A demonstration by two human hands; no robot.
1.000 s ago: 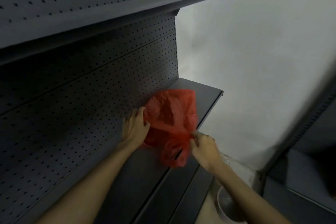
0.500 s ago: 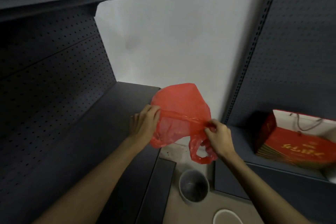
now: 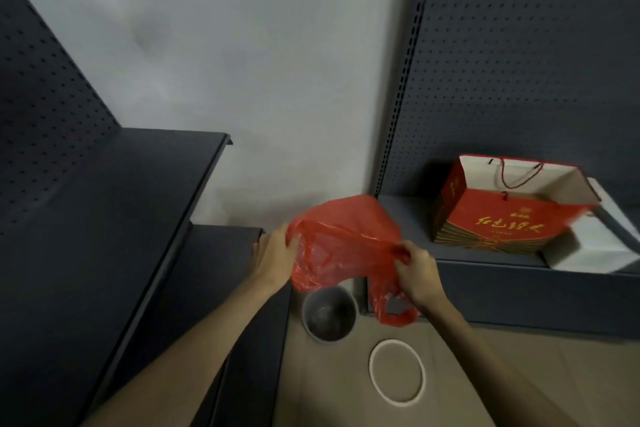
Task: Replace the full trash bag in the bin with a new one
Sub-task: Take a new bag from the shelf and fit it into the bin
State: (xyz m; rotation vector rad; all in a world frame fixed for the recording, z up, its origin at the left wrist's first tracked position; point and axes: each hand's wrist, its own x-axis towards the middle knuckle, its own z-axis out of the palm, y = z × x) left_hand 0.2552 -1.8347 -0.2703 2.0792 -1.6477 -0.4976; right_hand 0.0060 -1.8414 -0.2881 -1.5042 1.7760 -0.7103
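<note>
A thin red plastic bag point(image 3: 346, 239) is stretched between both hands, in the air over the floor. My left hand point(image 3: 275, 258) grips its left edge and my right hand point(image 3: 417, 274) pinches its right edge, with one looped handle hanging below. Directly under the bag stands a small grey round bin point(image 3: 328, 315) on the floor, open at the top, with no liner that I can see. A white ring point(image 3: 397, 371) lies on the floor to the bin's right.
Dark metal shelves point(image 3: 114, 204) with pegboard backs run along the left and right, a white wall between them. On the right low shelf point(image 3: 502, 274) stand a red paper gift bag point(image 3: 498, 215) and a white box point(image 3: 595, 246). The floor is tan tile.
The view has swung right and down from the left shelf to the floor corner. Both hands have carried the red bag off the shelf to above the bin and spread it wider.
</note>
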